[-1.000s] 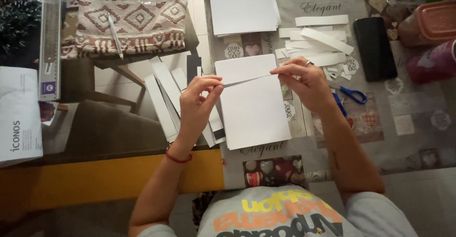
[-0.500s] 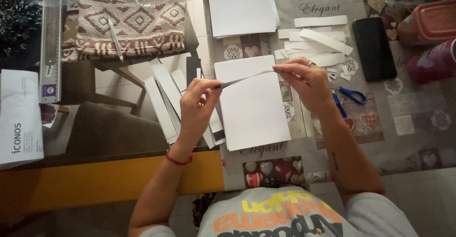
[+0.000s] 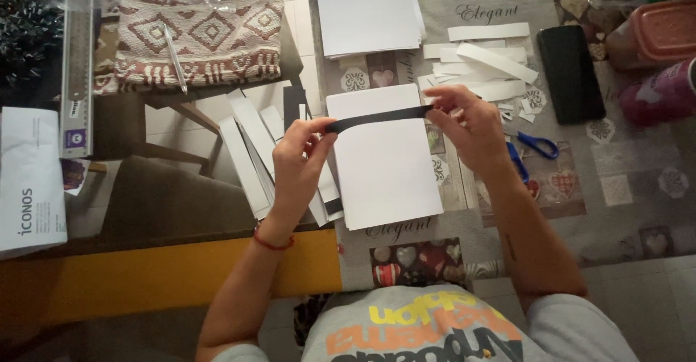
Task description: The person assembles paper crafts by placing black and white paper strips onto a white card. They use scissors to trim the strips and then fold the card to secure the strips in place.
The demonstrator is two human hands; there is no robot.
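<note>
My left hand [image 3: 301,155] and right hand [image 3: 464,126] each pinch one end of a dark paper strip [image 3: 377,118] above the white sheet stack [image 3: 384,166].

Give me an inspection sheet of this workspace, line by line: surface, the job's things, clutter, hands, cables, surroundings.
Surface: patterned tablecloth with heart motifs, largely covered.
Job's things: dark paper strip held level above a white sheet stack.
Clutter: cut white strips, blue-handled scissors, black phone, second paper stack, more strips hanging off the table's left edge.
Hands: left hand pinches the strip's left end; right hand pinches its right end.
Cables: nothing seen.
Surroundings: woven cushion with a pen, ruler, white booklet, containers top right.
</note>
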